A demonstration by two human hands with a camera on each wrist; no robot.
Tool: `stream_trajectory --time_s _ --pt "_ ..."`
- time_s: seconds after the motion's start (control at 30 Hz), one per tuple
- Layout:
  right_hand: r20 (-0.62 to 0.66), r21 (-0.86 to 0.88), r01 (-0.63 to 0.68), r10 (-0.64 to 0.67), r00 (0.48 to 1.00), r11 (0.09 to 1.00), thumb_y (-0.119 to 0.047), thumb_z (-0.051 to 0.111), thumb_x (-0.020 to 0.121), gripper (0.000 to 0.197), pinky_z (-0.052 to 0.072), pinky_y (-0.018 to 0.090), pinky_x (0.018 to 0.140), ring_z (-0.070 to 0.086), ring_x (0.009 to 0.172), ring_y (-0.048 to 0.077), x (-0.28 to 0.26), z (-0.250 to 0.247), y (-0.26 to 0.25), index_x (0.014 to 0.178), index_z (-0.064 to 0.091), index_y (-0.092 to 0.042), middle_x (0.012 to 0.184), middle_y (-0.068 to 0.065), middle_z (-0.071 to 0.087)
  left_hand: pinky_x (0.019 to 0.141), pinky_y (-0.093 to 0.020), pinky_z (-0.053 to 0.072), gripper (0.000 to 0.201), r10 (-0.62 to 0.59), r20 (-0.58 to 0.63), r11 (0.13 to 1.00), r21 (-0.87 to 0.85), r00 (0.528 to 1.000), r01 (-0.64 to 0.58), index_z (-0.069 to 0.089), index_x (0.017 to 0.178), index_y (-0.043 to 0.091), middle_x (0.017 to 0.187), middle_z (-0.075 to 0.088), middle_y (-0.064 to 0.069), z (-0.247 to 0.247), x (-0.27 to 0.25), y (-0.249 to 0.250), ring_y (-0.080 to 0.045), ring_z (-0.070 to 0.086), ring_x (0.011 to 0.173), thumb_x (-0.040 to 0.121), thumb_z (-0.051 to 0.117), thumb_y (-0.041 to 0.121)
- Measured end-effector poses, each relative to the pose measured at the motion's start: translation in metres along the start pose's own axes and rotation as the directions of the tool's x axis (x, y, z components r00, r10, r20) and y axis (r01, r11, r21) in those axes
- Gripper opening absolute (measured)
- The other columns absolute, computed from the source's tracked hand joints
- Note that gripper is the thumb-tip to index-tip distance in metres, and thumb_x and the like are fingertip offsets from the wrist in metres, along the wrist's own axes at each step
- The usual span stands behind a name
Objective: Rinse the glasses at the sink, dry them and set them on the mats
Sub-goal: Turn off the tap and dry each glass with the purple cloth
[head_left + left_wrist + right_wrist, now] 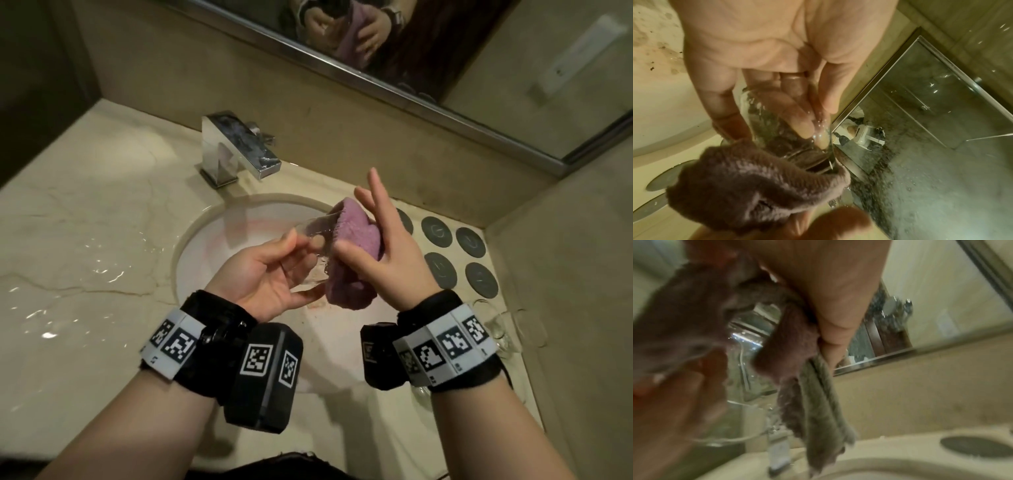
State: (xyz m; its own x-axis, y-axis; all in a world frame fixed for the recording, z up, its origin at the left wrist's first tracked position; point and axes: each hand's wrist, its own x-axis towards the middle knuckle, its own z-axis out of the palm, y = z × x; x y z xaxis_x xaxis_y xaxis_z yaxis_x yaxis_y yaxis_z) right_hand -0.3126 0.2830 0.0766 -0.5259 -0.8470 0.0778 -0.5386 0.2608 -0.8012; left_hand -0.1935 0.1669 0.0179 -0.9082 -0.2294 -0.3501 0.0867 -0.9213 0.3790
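Observation:
Over the white sink [205,246], my left hand [291,257] grips a clear glass [313,240], tilted on its side with its mouth toward the right. My right hand [383,246] holds a purple cloth [352,246] against the mouth of the glass, thumb pressing the cloth and two fingers sticking up. In the left wrist view my fingers wrap the wet glass [777,126] and the cloth [748,186] covers its rim. The right wrist view is blurred, with the cloth [797,353] bunched in my palm beside the glass [748,402].
Several dark round mats [438,233] lie on the counter right of the sink, none with a glass on it. Two more clear glasses [500,329] stand near the front right. A chrome faucet [236,147] rises behind the basin. Water pools on the left counter [85,274].

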Motion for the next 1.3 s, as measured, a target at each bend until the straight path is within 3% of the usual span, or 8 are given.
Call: stream_trajectory --time_s 0.17,0.37,0.43,0.53,0.73,0.97,1.13,1.3 --pt "-0.093 0.545 -0.214 0.313 0.945 0.811 -0.068 0.056 0.079 0.066 0.051 0.04 0.096 0.063 0.11 0.024 0.016 0.01 0.005 0.122 0.053 -0.018 0.113 0.005 0.066 0.072 -0.046 0.055 0.017 0.057 0.036 0.996 0.06 0.998 -0.059 0.068 0.069 0.015 0.074 0.071 0.003 0.009 0.0 0.005 -0.006 0.065 0.057 0.077 0.054 0.022" --pt "-0.255 0.079 0.046 -0.024 0.967 0.996 -0.061 0.052 0.073 0.053 0.046 0.019 0.088 0.059 0.102 0.0 0.003 0.017 0.006 0.115 0.054 -0.029 0.109 -0.01 0.063 0.067 -0.042 0.056 0.024 0.097 0.027 0.985 0.14 0.995 -0.099 0.071 0.056 0.018 0.067 0.069 0.005 0.015 0.003 0.012 -0.003 0.063 0.056 0.075 0.056 0.023" --pt "-0.212 -0.277 0.18 -0.242 0.947 0.944 -0.06 0.049 0.077 0.063 0.04 0.028 0.096 0.053 0.11 0.009 0.002 0.011 0.009 0.127 0.053 -0.021 0.115 -0.006 0.061 0.066 -0.042 0.057 0.023 0.076 0.026 0.99 0.115 0.997 -0.079 0.07 0.057 0.017 0.065 0.069 0.005 0.015 0.004 0.011 -0.004 0.064 0.055 0.074 0.056 0.023" --pt "-0.041 -0.6 0.192 -0.269 0.962 0.776 -0.064 0.033 0.081 0.073 0.026 0.033 0.097 0.046 0.114 0.018 0.008 -0.012 0.005 0.137 0.048 -0.02 0.112 -0.005 0.064 0.072 -0.045 0.056 0.022 0.058 0.038 0.993 0.103 0.998 -0.062 0.07 0.059 0.016 0.07 0.071 0.003 0.012 0.005 0.011 -0.005 0.066 0.056 0.075 0.056 0.023" --pt "0.068 -0.524 0.152 -0.137 0.988 0.838 -0.051 0.022 0.094 0.056 0.044 0.033 0.09 0.057 0.107 0.013 0.018 -0.04 -0.011 0.133 0.055 -0.028 0.114 -0.007 0.066 0.071 -0.045 0.057 0.022 0.059 0.048 0.991 0.117 0.997 -0.065 0.071 0.061 0.015 0.071 0.072 0.002 0.015 0.008 0.013 -0.006 0.066 0.057 0.075 0.057 0.023" --pt "-0.031 -0.34 0.123 -0.141 0.989 0.932 -0.059 0.026 0.086 0.065 0.032 0.028 0.102 0.044 0.118 0.01 0.014 -0.016 -0.002 0.141 0.041 -0.026 0.131 -0.006 0.053 0.079 -0.042 0.053 0.02 0.058 0.044 0.994 0.086 0.997 -0.061 0.072 0.066 0.014 0.072 0.072 0.0 0.017 0.011 0.012 -0.01 0.068 0.068 0.075 0.057 0.025" --pt "-0.312 -0.129 0.125 -0.159 0.937 0.984 -0.055 0.058 0.075 0.06 0.044 0.027 0.098 0.054 0.112 0.012 0.007 0.011 -0.001 0.124 0.052 -0.022 0.12 -0.001 0.057 0.097 -0.057 0.042 0.047 0.012 0.093 0.993 0.117 0.996 -0.023 0.056 0.12 0.003 0.123 0.055 -0.021 0.021 0.009 0.006 -0.035 0.053 0.118 0.081 0.052 0.029" --pt "-0.377 0.04 -0.004 0.019 0.926 0.999 -0.055 0.057 0.078 0.042 0.048 0.021 0.082 0.06 0.093 0.008 0.013 0.013 -0.008 0.109 0.052 -0.028 0.101 -0.006 0.062 0.07 -0.041 0.056 0.023 0.178 0.158 0.937 0.274 0.971 -0.216 0.065 0.097 0.006 0.091 0.063 -0.017 0.026 0.008 0.01 -0.029 0.06 0.081 0.08 0.058 0.019"
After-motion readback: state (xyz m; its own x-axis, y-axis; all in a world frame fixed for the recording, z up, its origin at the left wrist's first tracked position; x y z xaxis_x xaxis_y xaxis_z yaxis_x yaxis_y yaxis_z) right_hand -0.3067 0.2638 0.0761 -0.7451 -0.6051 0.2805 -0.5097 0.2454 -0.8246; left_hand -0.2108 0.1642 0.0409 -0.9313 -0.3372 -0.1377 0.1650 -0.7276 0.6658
